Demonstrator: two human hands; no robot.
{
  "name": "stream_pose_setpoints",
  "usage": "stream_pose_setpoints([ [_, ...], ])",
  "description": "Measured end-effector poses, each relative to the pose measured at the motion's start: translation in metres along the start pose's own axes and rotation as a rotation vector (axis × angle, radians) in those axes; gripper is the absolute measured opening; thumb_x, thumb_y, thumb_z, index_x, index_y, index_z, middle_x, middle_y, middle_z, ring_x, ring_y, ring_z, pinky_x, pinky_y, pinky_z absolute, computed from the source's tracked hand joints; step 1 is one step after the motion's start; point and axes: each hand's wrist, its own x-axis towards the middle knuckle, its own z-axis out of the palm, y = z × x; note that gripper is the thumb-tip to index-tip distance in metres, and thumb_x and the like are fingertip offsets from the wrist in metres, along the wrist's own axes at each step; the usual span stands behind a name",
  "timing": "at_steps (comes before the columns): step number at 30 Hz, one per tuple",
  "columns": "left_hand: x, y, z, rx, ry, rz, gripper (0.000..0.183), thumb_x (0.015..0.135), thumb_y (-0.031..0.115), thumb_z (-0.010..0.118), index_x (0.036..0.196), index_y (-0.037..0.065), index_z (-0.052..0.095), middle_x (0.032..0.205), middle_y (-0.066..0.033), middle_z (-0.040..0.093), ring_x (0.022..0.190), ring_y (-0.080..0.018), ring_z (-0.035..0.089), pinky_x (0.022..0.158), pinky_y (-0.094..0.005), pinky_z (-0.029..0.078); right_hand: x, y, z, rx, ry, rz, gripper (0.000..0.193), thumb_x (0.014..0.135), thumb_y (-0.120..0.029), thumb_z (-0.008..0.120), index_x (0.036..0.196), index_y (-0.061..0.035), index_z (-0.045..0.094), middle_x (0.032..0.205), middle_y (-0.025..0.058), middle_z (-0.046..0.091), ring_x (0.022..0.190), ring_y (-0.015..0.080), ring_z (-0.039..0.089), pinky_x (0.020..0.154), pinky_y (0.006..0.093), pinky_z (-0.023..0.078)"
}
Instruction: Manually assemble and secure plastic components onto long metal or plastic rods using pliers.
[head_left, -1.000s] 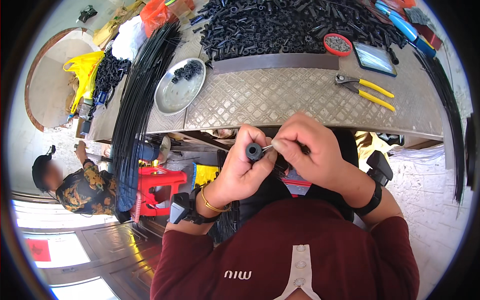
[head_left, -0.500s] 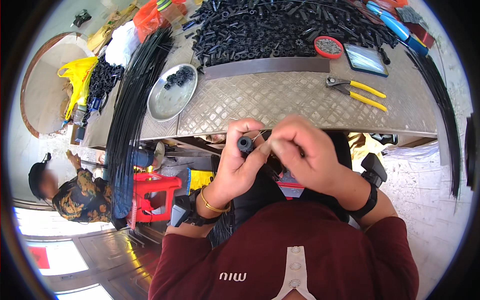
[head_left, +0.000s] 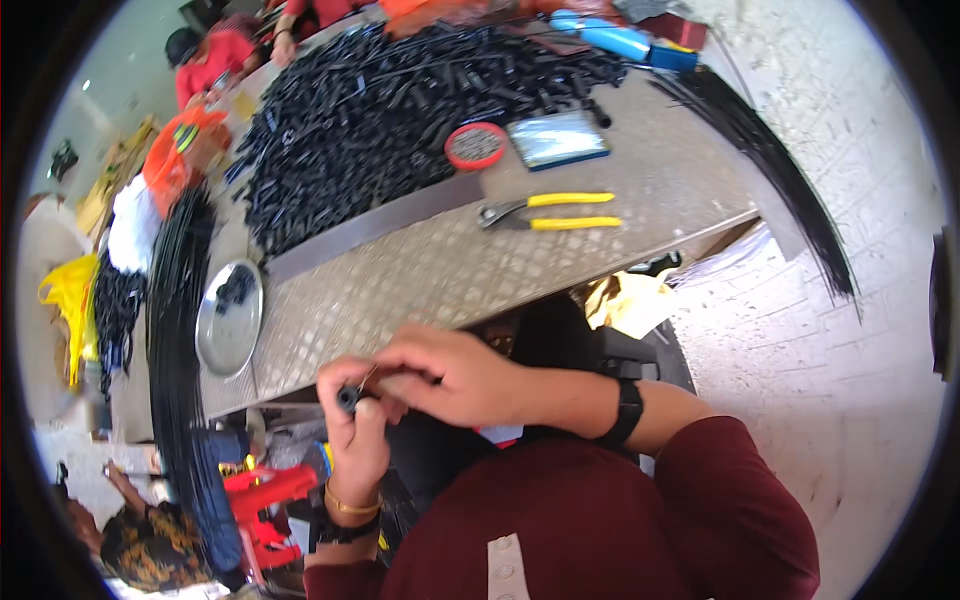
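Observation:
Below the front edge of the table, my left hand (head_left: 352, 430) is closed round a short black tube (head_left: 349, 398), its round hollow end showing beside the thumb. My right hand (head_left: 455, 375) reaches across from the right, fingers bent and pinched together close against the tube. Something thin and brownish (head_left: 371, 376) shows between the two hands; blur hides what it is. The right fingertips are partly covered, so what they grip cannot be made out.
On the table (head_left: 400, 255) lie a heap of black tubular parts (head_left: 370, 120), yellow-handled pliers (head_left: 560, 215), a red dish of small grey pieces (head_left: 475, 146) and a metal plate (head_left: 228, 330) of black parts. Black strand bundles (head_left: 178, 300) hang at the left. Other people (head_left: 212, 62) sit nearby.
The whole view has turned, so the table now slants and people in red appear at the back. My right hand has come closer over the black tube, which stays in my left.

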Motion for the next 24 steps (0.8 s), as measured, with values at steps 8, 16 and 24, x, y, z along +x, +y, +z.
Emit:
stream_pose_setpoints([
  [8, 0.008, -0.004, 0.018, 0.127, 0.031, -0.030, 0.032, 0.093, 0.025, 0.053, 0.110, 0.004, 0.038, 0.080, -0.0032, 0.049, 0.060, -0.0068, 0.044, 0.054, -0.0205, 0.038, 0.006, -0.017, -0.026, -0.215, -0.007, -0.171, 0.008, 0.079, -0.010, 0.060, 0.083, -0.0061, 0.055, 0.079, 0.0085, 0.052, 0.076, 0.0294, 0.052, 0.067, 0.0387, 0.041],
  [16, 0.020, -0.011, 0.020, -0.052, -0.040, 0.043, 0.018, 0.093, 0.020, 0.052, 0.087, 0.007, 0.042, 0.057, -0.0010, 0.036, 0.043, -0.0098, 0.033, 0.040, -0.0260, 0.032, 0.018, 0.005, -0.151, -1.104, -0.117, 0.081, 0.026, 0.079, -0.031, 0.063, 0.092, -0.0082, 0.060, 0.098, 0.0090, 0.056, 0.099, 0.0284, 0.052, 0.084, 0.0397, 0.042],
  [24, 0.038, -0.013, 0.015, -0.192, 0.103, -0.276, 0.019, 0.092, 0.022, 0.053, 0.082, 0.008, 0.044, 0.054, 0.0013, 0.032, 0.045, -0.0093, 0.031, 0.041, -0.0258, 0.029, 0.004, 0.041, -0.188, -1.346, -0.326, 0.098, 0.024, 0.078, -0.028, 0.062, 0.085, -0.0049, 0.060, 0.087, 0.0126, 0.055, 0.086, 0.0314, 0.052, 0.075, 0.0430, 0.041],
])
